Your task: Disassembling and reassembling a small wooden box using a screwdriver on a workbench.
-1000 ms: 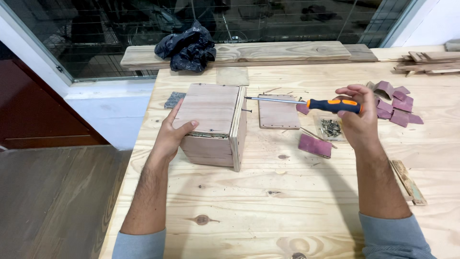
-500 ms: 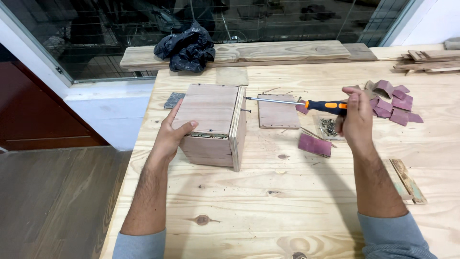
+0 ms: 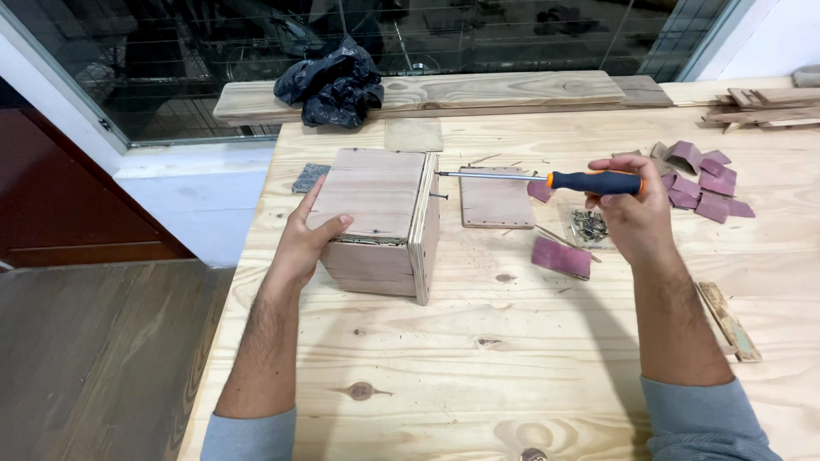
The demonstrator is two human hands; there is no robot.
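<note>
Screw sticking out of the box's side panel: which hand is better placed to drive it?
Right. The right hand holds the screwdriver, tip beside the screw; the left hand steadies the wooden box.

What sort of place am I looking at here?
Probably a woodworking bench: a bare plywood table, a small unfinished wooden box under the left hand, and an orange-and-black screwdriver in the right hand.
</note>
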